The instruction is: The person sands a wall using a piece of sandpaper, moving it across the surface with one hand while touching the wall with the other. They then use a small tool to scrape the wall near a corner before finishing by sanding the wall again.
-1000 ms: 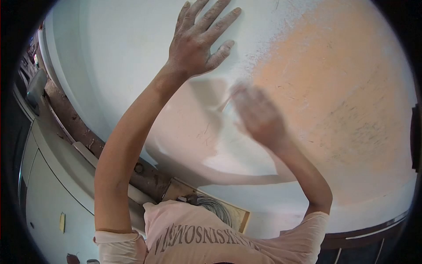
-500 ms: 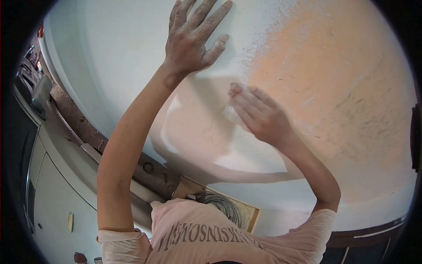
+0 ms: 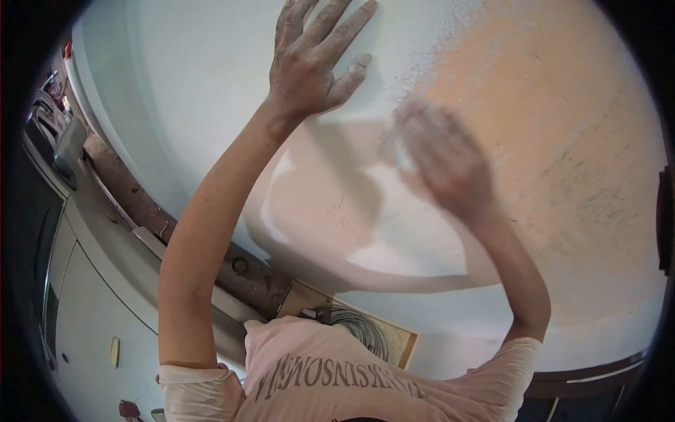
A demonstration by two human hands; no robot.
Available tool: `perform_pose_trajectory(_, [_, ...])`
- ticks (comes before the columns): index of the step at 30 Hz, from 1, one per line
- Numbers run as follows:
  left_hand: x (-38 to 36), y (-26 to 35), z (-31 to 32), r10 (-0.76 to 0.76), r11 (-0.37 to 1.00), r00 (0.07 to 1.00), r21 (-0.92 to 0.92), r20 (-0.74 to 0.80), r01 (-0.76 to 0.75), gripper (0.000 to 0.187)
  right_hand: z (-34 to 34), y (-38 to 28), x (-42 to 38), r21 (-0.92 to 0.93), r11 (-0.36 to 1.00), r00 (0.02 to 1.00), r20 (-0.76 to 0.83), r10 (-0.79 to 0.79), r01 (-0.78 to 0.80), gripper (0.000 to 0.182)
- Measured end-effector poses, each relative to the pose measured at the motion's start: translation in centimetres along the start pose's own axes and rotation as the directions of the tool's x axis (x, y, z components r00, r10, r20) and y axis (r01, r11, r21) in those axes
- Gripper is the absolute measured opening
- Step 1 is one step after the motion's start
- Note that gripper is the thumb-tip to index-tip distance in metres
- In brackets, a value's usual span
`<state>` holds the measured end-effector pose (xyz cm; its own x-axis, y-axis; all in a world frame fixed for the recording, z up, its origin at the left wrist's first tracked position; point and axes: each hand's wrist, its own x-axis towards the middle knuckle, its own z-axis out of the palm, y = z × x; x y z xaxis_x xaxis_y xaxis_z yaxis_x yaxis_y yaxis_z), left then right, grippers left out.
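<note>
A large curved white panel (image 3: pixel 190 84) fills most of the view, with a broad peach-orange patch (image 3: pixel 555 119) on its right side. My left hand (image 3: pixel 316 60) lies flat against the white part near the top, fingers spread and coated in pale dust. Lower and to the right, my right hand (image 3: pixel 450 158) is on the panel by the edge of the peach patch, smeared by motion. Its fingers are bent over a small whitish pad (image 3: pixel 404 160), only partly visible; its exact kind cannot be made out. Dark scratch marks show on the patch.
At left stands a pale vehicle body (image 3: pixel 105 295) with a side mirror (image 3: pixel 68 148). Below the panel, a coil of grey cable or hose (image 3: pixel 362 330) lies on a tan board (image 3: pixel 404 344). Dusty floor (image 3: pixel 116 172) runs between vehicle and panel. Dark trim (image 3: pixel 590 376) borders the lower right.
My right hand has slid to the right and slightly up across the panel with the whitish pad. The left hand keeps its place on the panel; the whole view has shifted slightly.
</note>
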<state>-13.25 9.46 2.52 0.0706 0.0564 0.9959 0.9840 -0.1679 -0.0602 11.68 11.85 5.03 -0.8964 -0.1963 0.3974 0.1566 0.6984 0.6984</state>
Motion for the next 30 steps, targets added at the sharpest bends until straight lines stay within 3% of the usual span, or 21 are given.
perform_pose_trajectory(2, [-0.3,0.0,-0.2,-0.007,1.000,1.000,-0.001,0.005,0.007,0.058,-2.4,2.4,2.0,-0.086,0.988,0.986,-0.118,0.119,-0.130,0.045])
perform_pose_trajectory(3, [-0.2,0.0,-0.3,-0.006,1.000,1.000,-0.006,0.003,0.006,0.058,-3.4,4.0,2.3,-0.199,0.974,0.988,-0.131,0.084,-0.109,0.045])
perform_pose_trajectory(5, [-0.3,0.0,-0.2,-0.003,1.000,1.000,-0.016,-0.004,0.003,0.058,-3.2,3.3,2.5,-0.236,0.959,0.980,-0.154,0.125,-0.159,0.041])
perform_pose_trajectory(8, [-0.2,-0.1,0.0,0.013,1.000,1.000,-0.020,-0.016,-0.013,0.058,0.7,-1.2,0.1,0.036,0.998,0.999,-0.011,0.048,-0.047,0.036])
perform_pose_trajectory(9, [-0.2,-0.1,0.0,0.014,1.000,1.000,-0.025,-0.015,-0.014,0.058,1.8,-2.3,-0.9,0.034,0.997,0.995,0.064,-0.073,0.071,0.035])
perform_pose_trajectory(11, [-0.1,-0.2,-0.1,0.011,1.000,1.000,-0.024,-0.018,-0.012,0.058,2.0,-2.4,-1.0,0.078,0.990,0.988,0.088,-0.125,0.118,0.035])
perform_pose_trajectory(14, [-0.2,-0.2,0.1,0.002,0.999,1.000,-0.043,-0.026,-0.003,0.058,-0.8,1.0,0.9,0.042,0.999,0.998,-0.054,0.031,-0.029,0.038])
perform_pose_trajectory(17, [-0.3,-0.2,0.0,-0.015,0.999,1.000,-0.028,0.010,0.016,0.057,-4.0,6.4,1.8,-0.281,0.955,0.979,-0.198,0.037,-0.093,0.045])
perform_pose_trajectory(20, [-0.2,-0.1,0.0,-0.003,1.000,1.000,-0.025,-0.012,0.003,0.056,-2.9,3.2,1.9,-0.212,0.964,0.979,-0.160,0.128,-0.161,0.036])
perform_pose_trajectory(22, [-0.3,-0.1,0.0,-0.003,1.000,1.000,-0.007,-0.007,0.003,0.055,-0.1,-0.3,0.5,-0.002,1.000,0.998,-0.063,0.027,-0.027,0.030])
perform_pose_trajectory(23, [-0.2,-0.1,0.0,-0.002,1.000,1.000,0.005,-0.006,0.002,0.055,0.9,-1.3,-0.2,-0.019,0.995,0.995,0.004,-0.102,0.102,0.029])
perform_pose_trajectory(25, [-0.3,-0.1,0.1,-0.001,1.000,1.000,0.005,-0.012,0.001,0.055,0.8,-1.0,0.0,0.001,0.992,0.991,0.038,-0.125,0.125,0.031])
perform_pose_trajectory(28, [-0.2,-0.3,-0.1,0.005,1.000,1.000,0.009,-0.020,-0.005,0.054,-1.9,2.6,1.7,-0.096,0.993,0.988,-0.146,0.054,-0.069,0.039])
perform_pose_trajectory(30, [-0.3,-0.2,-0.2,0.004,1.000,1.000,0.003,-0.015,-0.004,0.054,-3.2,4.2,2.3,-0.170,0.978,0.977,-0.196,0.088,-0.122,0.037])
